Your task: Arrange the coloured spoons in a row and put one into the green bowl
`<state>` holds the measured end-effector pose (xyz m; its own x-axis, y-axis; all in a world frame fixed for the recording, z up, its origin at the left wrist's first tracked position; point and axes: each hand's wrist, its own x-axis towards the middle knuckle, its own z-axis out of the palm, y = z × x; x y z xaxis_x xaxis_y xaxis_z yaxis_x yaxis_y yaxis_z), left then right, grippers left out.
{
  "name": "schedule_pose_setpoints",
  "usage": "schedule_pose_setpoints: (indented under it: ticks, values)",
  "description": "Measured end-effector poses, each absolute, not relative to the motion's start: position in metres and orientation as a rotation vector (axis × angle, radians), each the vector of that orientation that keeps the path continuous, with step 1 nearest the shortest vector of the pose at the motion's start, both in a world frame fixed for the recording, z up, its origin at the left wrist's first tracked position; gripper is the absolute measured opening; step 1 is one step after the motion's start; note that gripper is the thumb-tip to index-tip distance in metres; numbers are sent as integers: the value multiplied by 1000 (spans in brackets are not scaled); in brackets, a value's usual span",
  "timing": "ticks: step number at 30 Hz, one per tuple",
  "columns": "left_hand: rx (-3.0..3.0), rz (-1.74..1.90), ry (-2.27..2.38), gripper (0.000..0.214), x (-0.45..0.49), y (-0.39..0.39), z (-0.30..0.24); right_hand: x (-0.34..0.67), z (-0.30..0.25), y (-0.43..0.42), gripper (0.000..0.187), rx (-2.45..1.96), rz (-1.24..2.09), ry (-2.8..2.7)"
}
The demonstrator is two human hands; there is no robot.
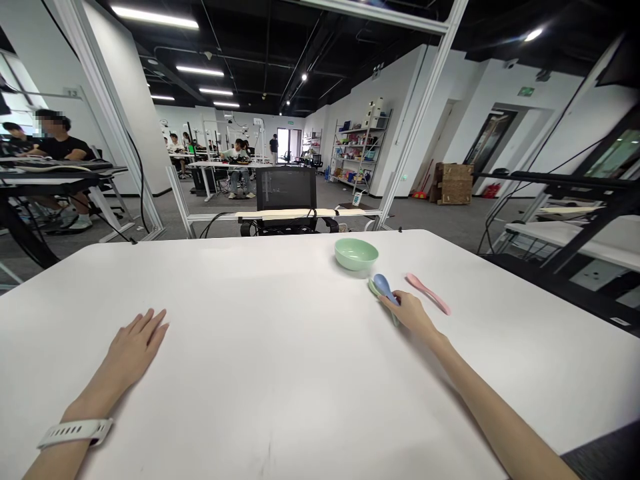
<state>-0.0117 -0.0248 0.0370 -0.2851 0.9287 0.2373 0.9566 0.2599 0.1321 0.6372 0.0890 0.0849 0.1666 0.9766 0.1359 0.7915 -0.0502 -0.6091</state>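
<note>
- Blue spoon (384, 287) sits in the right hand (411, 313) near the far edge of a white table (240, 373), its bowl end pointing away from the person and its handle under curled, closed fingers.
- Green spoon (395, 317) lies beneath the blue spoon, crossing under the same hand, with its tip showing on either side of the fingers.
- Pink spoon (427, 293) rests apart on the tabletop, just right of the hand and untouched.
- Green bowl (356, 254) stands near the far edge, close to the spoons; no spoon lies in it, and the hand has not reached it.
- Left hand (135, 343) lies flat toward the near left of the table, fingers open and slightly spread, well apart from everything else; a white watch (75, 433) circles the wrist.
- Tabletop is smooth, pale and matte, with its far edge running just beyond the bowl.
- Beyond the table, a black office chair (286, 190) faces away inside an aluminium frame (420, 113); metal shelves (360, 150) and a wooden crate (453, 183) line the far wall, while a seated co-worker (237, 163) works across the grey-carpeted room.
</note>
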Motion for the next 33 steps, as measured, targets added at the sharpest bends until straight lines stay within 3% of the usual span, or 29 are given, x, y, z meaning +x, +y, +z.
schedule_pose_setpoints:
  ticks: [10, 19, 33]
  values:
    - [-1818, -321, -2430, 77, -10, -26, 41, 633, 90, 86, 55, -1882, 444, -1631]
    - [-1807, -356, -2438, 77, -12, -25, 39, 638, 90, 86, 42, -1863, 376, -1617]
    - [-1796, -418, -2381, 72, -14, -25, 36, 626, 97, 81, 43, -1915, 365, -1616]
